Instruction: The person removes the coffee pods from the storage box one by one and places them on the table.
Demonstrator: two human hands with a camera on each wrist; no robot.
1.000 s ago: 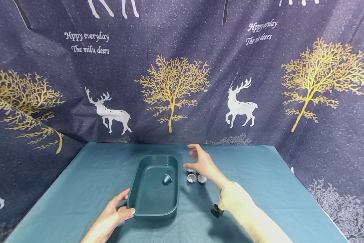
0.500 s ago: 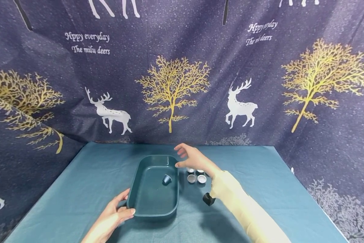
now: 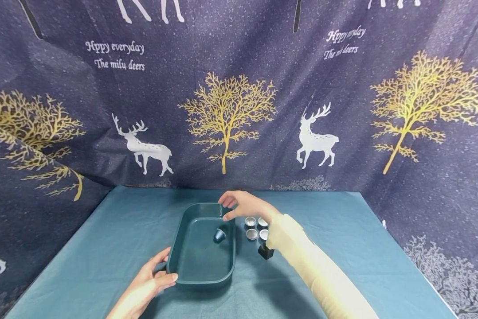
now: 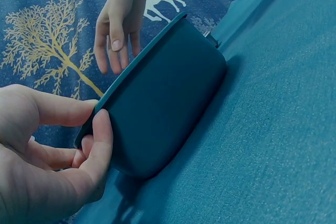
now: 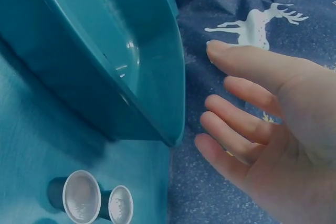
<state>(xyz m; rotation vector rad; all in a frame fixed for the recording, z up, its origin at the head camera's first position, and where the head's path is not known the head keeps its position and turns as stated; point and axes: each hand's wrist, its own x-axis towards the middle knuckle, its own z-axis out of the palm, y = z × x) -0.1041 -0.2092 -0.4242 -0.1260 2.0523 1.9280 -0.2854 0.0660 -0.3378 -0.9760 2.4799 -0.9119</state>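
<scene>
A dark teal rectangular tray point(image 3: 193, 261) sits on the table, with one blue coffee capsule point(image 3: 219, 235) lying tipped inside it. My left hand point(image 3: 146, 282) pinches the tray's near left corner, thumb and fingers on the rim, as the left wrist view shows too. Over the far right corner of the tray hovers my right hand point(image 3: 244, 206), fingers loosely bent and holding nothing in the right wrist view. Right of the tray stand several more coffee capsules point(image 3: 252, 234) with silvery lids up; the sleeve partly covers one.
A teal cloth point(image 3: 83, 257) covers the table. Behind it hangs a dark blue curtain point(image 3: 263, 146) printed with deer and trees. A small black block point(image 3: 266, 251) shows under the right sleeve point(image 3: 303, 261).
My right hand has moved left, from above the standing capsules to over the tray's far right corner, uncovering capsules behind it. The left hand and the tray stay still.
</scene>
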